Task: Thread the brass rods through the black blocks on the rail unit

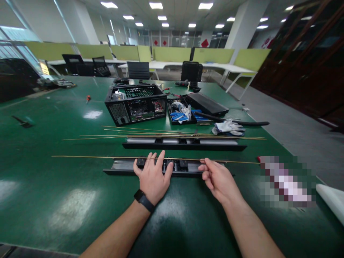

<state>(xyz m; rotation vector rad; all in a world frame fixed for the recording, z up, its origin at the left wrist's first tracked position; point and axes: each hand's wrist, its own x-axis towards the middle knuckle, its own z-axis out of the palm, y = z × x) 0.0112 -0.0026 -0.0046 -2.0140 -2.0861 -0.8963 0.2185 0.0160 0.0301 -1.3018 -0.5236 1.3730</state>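
Observation:
A long metal rail [120, 172] with a black front edge lies crosswise on the green table, with black blocks [184, 165] seated in its silvery channel. Along the rail runs a thin brass-coloured rod [83, 156], its ends reaching past both sides. My left hand [152, 181] rests on the rail and blocks, fingers spread, fingertips at the rod. The thumb and index finger of my right hand [220, 179] pinch the rod near the rail's right end; the other fingers are curled. My palms hide part of the rail.
Behind lies a second rail [182, 146] with several thin rods [113, 135] across it. Farther back stand an opened computer case [139, 107], blue-white gloves [181, 113] in a black tray, a white glove [228, 127] and a black panel [206, 104]. A blurred-out object [286, 181] lies right.

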